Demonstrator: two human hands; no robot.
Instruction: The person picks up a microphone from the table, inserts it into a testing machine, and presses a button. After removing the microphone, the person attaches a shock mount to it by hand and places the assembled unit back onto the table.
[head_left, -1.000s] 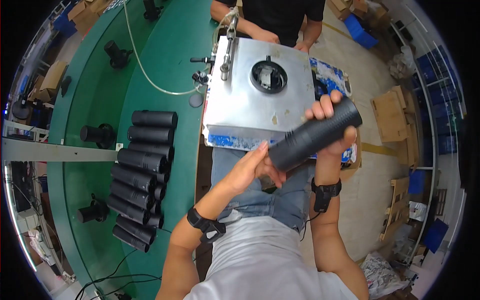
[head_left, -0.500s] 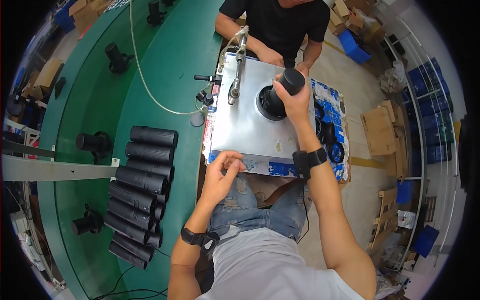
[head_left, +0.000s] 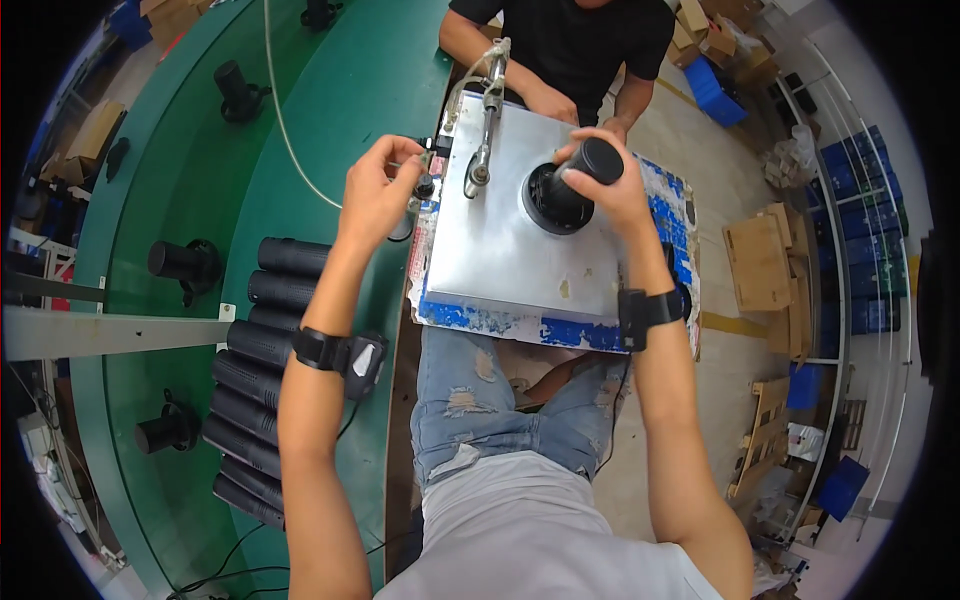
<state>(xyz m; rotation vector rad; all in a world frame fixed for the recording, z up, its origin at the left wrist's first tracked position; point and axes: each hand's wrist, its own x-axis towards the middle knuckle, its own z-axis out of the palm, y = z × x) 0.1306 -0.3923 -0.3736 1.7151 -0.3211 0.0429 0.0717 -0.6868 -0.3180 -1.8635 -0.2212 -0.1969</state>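
Head camera, looking down, took in my white shirt [head_left: 510, 530] first and, just beyond it, my torn blue jeans [head_left: 475, 415]. A black strap with a small device circled each forearm. Off to my left, a stack of black cylinders [head_left: 240, 380] lay on the green bench [head_left: 375, 85], partly hidden behind my left arm. In front of my knees sat the silvery metal box [head_left: 500, 265], on a board with worn blue and white patches.

My hands were well apart. My right hand [head_left: 622, 190] was wrapped around the upper part of one black cylinder [head_left: 598, 163], whose lower end met the round black holder [head_left: 545, 212] on top of the box; how deep it sat, I could not tell. My left hand [head_left: 375, 190] was at the box's left side, fingertips bunched beside a black knob [head_left: 424, 187]; whether they gripped anything, I could not tell. A metal actuator [head_left: 491, 115] stood between my hands, and a clear hose [head_left: 280, 125] curved across the bench.

Beyond the box sat a co-worker [head_left: 590, 50] in black, forearms close to its far edge. Farther right were a blue bin [head_left: 715, 92] and cardboard boxes.
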